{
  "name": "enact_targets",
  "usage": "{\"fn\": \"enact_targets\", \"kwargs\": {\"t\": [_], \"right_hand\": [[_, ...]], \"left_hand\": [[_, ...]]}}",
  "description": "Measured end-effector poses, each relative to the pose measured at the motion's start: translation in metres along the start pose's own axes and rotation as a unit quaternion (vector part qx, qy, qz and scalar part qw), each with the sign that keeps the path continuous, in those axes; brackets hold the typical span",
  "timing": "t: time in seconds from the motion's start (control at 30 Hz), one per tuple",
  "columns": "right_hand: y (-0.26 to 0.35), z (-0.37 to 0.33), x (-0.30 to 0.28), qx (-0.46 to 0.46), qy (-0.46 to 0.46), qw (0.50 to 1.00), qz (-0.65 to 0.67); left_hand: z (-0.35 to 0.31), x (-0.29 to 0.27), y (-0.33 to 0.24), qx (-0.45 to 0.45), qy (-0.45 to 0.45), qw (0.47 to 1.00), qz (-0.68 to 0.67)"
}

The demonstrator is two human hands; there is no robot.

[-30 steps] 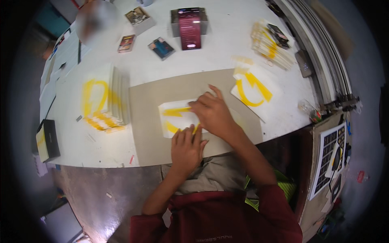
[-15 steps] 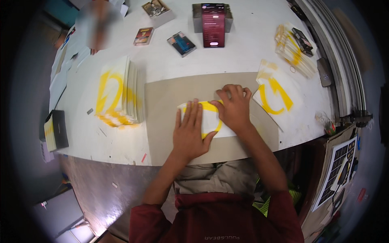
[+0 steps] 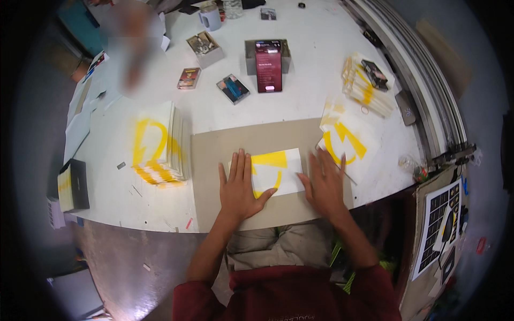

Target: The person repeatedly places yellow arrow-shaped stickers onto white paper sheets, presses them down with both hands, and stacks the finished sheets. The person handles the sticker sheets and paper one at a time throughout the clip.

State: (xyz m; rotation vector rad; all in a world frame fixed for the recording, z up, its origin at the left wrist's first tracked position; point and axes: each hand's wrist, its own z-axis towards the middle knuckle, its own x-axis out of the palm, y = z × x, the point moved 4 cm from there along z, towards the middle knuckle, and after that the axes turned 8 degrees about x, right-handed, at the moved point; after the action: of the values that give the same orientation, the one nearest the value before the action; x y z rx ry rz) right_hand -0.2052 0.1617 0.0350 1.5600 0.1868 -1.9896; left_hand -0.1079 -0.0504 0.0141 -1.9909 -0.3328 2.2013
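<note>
A white folded paper piece with yellow print (image 3: 292,179) lies on a grey-brown board (image 3: 209,208) in front of me. My left hand (image 3: 239,187) rests flat over the left part of the paper, fingers stretched and thumb out to the side. My right hand (image 3: 325,187) is just off the paper's right end, somewhat blurred, its fingers apart with nothing visible in them. Beyond its fingertips lie loose white and yellow sheets (image 3: 340,142), partly covered by that hand.
A tall stack of yellow-printed papers (image 3: 155,142) stands at left, near a black box (image 3: 80,184). A phone (image 3: 269,67) leans on a grey box. More bundled papers (image 3: 364,96) lie at far right beside a metal rail (image 3: 428,91). Another person (image 3: 134,48) is across the table.
My right hand has uncurled and moved off the paper to the right, baring its right part. My left hand stays flat on it. The view has tilted up, showing more of the far table.
</note>
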Motion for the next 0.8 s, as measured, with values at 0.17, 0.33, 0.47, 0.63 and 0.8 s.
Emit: {"fn": "enact_targets", "kwargs": {"t": [0.17, 0.33, 0.47, 0.63, 0.8], "right_hand": [[-0.046, -0.053, -0.018, 0.226, 0.004, 0.971, 0.073], [-0.032, -0.073, 0.001, 0.337, -0.054, 0.866, 0.365], [0.035, -0.056, 0.008, 0.019, -0.063, 0.971, 0.228], [0.024, -0.003, 0.028, 0.021, -0.152, 0.981, 0.115], [0.027, 0.026, 0.061, -0.016, -0.107, 0.984, 0.144]], "left_hand": [[-0.01, 0.006, -0.018, -0.018, -0.061, 0.997, 0.033], [-0.01, 0.01, -0.016, -0.002, -0.05, 0.999, -0.006], [-0.008, 0.007, -0.019, 0.0, -0.048, 0.999, -0.008], [-0.008, 0.008, -0.018, -0.002, -0.054, 0.999, 0.001], [-0.009, 0.008, -0.019, 0.001, -0.047, 0.999, -0.009]]}}
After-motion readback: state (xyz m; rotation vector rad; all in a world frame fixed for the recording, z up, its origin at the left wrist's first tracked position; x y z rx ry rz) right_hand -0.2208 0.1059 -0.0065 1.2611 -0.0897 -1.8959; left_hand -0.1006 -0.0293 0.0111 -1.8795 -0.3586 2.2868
